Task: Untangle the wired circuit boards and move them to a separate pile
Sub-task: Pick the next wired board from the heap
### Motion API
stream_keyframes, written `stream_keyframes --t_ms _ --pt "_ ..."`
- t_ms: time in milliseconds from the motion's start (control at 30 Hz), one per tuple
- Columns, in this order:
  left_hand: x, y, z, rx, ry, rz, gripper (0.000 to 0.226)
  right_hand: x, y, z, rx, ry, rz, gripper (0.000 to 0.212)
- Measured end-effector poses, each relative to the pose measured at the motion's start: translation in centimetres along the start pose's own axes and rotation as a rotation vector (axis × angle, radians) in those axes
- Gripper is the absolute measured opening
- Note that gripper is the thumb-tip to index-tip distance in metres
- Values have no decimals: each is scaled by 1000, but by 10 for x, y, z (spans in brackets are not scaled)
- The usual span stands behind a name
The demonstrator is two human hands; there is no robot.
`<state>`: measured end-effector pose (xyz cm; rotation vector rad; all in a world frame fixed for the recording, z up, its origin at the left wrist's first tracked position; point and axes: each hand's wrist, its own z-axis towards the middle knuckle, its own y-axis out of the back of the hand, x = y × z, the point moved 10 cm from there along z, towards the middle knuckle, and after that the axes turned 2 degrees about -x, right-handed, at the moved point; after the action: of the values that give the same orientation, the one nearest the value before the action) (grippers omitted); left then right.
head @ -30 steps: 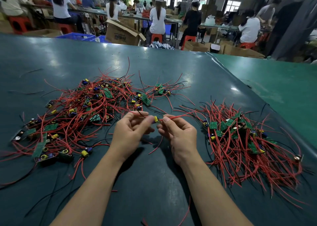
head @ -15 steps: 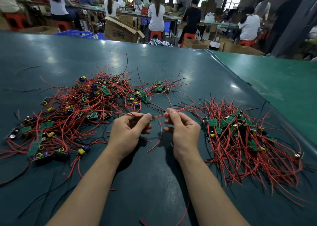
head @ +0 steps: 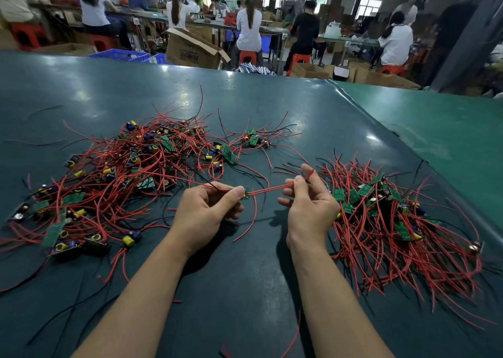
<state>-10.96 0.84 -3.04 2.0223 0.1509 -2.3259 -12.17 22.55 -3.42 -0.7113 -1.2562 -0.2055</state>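
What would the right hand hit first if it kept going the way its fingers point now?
Its index fingertip points up and away, so the right hand would probably meet the upper-left fringe of the sorted pile's red wires first; depth is uncertain.

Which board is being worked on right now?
On the dark table, between the two wire piles, the left hand pinches a small green board. Unlike the rest, it is lifted, its red wires stretched to the right hand.

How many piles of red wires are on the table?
3: a big tangled pile on the left, a small clump behind the hands, and a sorted pile on the right.
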Motion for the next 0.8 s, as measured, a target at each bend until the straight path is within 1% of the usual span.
stream_keyframes --t_ms 100,167,233,300,333,400,433,500,533,567,600,633,700,800 --pt "1 0 0 -2 12 -9 12 2 6 2 -52 19 -18 18" --pt "0 0 0 -1 9 -11 13 3 12 5 -94 29 -17 21" --pt "-1 0 0 3 -3 -3 14 5 13 6 -102 37 -8 22" --pt "-2 4 1 -29 -11 -16 15 5 11 4 -76 23 19 19" --pt "-2 8 2 -66 -15 -39 14 1 7 4 -44 -21 48 18" --pt "-2 18 4 -147 -21 -101 13 -12 -6 0 64 -195 113 19" --pt "-2 20 5 -170 -21 -123 13 -20 -16 -6 148 -293 122 25" --pt "-3 19 4 -156 -22 -113 14 -29 -37 -22 364 -414 45 39" --pt "-3 15 3 -124 -21 -88 17 -31 -46 -31 464 -425 -6 38" --pt "-3 10 2 -87 -15 -62 21 -32 -51 -38 527 -410 -49 30" --pt "-2 6 0 -56 -4 -44 24 -32 -52 -41 542 -388 -68 20" --pt "-1 3 -1 -34 4 -33 26 -31 -51 -41 527 -366 -67 15" --pt "-2 2 0 -29 -5 -10 25 -27 -49 -36 483 -315 -48 16" --pt "-4 8 2 -79 -33 8 17 -17 -41 -24 379 -244 19 18"
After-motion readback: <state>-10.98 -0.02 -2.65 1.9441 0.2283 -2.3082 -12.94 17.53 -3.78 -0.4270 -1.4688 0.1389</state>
